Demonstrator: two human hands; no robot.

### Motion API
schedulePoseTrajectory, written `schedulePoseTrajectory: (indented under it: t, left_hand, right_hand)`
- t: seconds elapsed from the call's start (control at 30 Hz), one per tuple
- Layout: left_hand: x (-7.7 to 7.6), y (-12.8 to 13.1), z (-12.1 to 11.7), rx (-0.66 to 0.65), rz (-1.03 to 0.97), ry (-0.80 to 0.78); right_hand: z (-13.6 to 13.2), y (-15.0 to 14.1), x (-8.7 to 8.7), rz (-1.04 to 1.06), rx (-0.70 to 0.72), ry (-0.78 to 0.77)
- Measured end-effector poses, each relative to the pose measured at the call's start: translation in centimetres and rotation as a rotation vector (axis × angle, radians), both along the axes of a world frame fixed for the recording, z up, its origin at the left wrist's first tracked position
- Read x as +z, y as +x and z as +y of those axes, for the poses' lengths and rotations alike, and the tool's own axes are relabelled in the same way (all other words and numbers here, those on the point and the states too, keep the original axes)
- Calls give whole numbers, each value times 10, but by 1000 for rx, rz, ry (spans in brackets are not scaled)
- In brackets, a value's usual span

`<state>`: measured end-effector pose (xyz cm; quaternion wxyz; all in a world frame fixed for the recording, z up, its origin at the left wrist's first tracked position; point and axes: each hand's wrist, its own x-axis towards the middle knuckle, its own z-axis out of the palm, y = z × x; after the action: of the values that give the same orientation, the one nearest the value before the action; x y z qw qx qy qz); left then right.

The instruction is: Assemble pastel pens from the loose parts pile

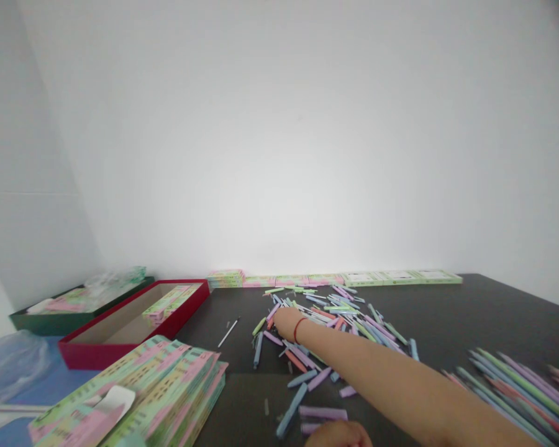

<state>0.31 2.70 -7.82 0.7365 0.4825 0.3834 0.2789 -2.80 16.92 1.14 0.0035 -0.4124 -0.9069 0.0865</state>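
My right hand (287,321), with a red cord round its wrist, reaches into a scattered heap of pastel pen parts. Its fingers are curled down, and whatever they hold is hidden. Around it lie purple pen barrels (274,338), blue barrels (258,349) and thin white refills (310,311). At the bottom edge my left hand (339,433) is partly cut off, its fingers curled closed. I cannot make out anything inside it. Just above it on the dark table (242,397) rests a purple barrel (323,413), with a blue barrel (292,410) to the left.
Stacked pastel printed boxes (158,385) stand at the front left. Behind them are a red box tray (86,354) and a green box tray (32,321) holding plastic wrap. Pens (522,385) lie bunched at the right. Flat boxes (354,279) line the wall.
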Motion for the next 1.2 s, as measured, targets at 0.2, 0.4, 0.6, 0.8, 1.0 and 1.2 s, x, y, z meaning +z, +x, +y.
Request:
schedulePoseTrajectory:
  t: [0.2,0.4,0.6,0.8,1.0,1.2]
  left_hand:
    - [-7,-6,5,-58,17,40]
    - [-1,-20,-3,73,-95,150]
    - [4,-20,-8,71,-229,133]
    - [13,-23,-13,-16,-269,122]
    - [21,-20,-17,-77,-256,93]
    - [27,-18,-21,-48,-226,52]
  right_hand:
    - [2,15,9,171,-97,-21]
    - [-29,83,40,566,-172,-90]
    - [-99,152,43,772,-150,-399]
    - [-134,170,44,1069,-149,-477]
    - [-140,171,40,1128,-162,-456]
    - [-140,170,30,1179,-207,-523]
